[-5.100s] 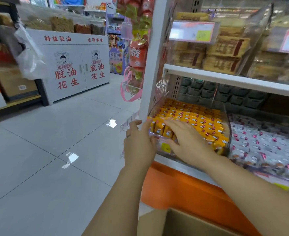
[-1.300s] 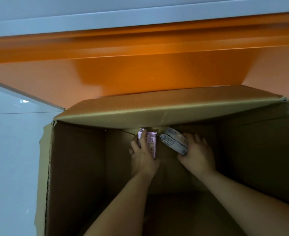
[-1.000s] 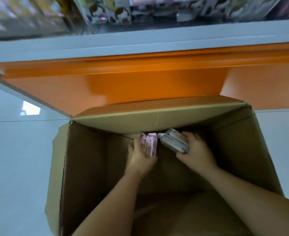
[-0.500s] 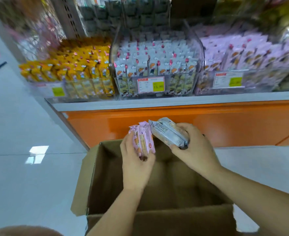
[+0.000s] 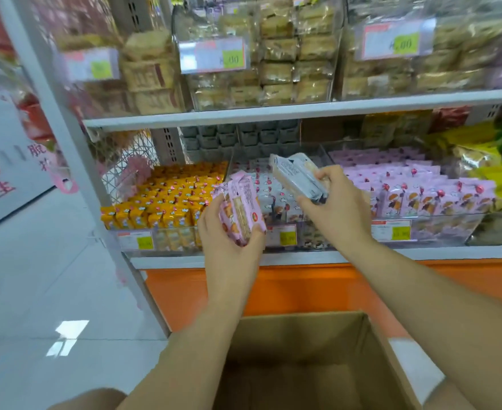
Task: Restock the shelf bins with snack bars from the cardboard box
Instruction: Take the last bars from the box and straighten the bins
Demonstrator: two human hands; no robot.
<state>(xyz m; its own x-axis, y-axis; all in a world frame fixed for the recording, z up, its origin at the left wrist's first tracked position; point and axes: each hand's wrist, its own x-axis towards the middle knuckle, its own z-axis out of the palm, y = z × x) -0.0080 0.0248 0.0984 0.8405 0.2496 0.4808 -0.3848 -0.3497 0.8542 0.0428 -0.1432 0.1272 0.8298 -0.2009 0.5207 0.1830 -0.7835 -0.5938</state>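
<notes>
My left hand [image 5: 229, 250] grips pink snack bars [image 5: 242, 213] upright, my right hand [image 5: 340, 210] clasps grey-white snack bars [image 5: 298, 179] tilted before their middle bin [image 5: 309, 241], and the pink bin [image 5: 436, 229] lies farther right, past my right hand.

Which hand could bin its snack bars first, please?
Right. The right hand holds grey bars at the matching middle bin; the left hand holds pink bars for the pink bin farther right.

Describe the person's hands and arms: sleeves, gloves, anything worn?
Left hand and right hand are bare: no gloves, no ring showing. Left forearm and right forearm are uncovered down to the frame edge; no sleeve, watch or bracelet in view.
</notes>
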